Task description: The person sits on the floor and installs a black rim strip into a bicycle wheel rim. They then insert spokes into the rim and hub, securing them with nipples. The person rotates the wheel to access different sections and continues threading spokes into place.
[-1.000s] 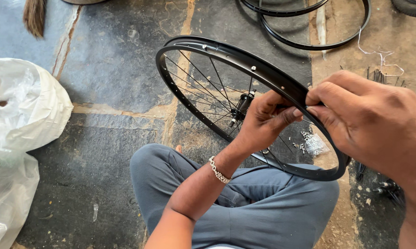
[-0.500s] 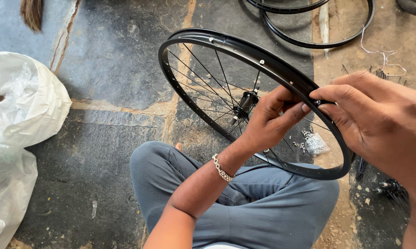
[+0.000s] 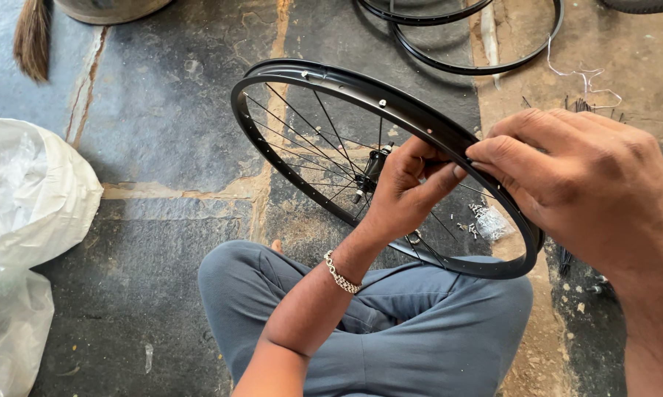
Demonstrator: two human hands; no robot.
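Note:
A black bicycle wheel rim with thin spokes and a central hub stands tilted on my crossed legs in grey trousers. My left hand, a chain bracelet on its wrist, reaches inside the rim and pinches a spoke just under the rim's near right part. My right hand comes from outside, fingertips pressed on the rim's outer edge right opposite the left fingers. What the right fingertips hold is hidden.
Stone floor all around. A white plastic bag lies at the left. Bare black rims lie at the top, with loose spokes and a bent wire at the right. Small metal nipples are scattered under the wheel. A broom is at top left.
The wheel and both hands stay nearly put; my left fingers have closed up toward the rim edge, meeting the right fingertips.

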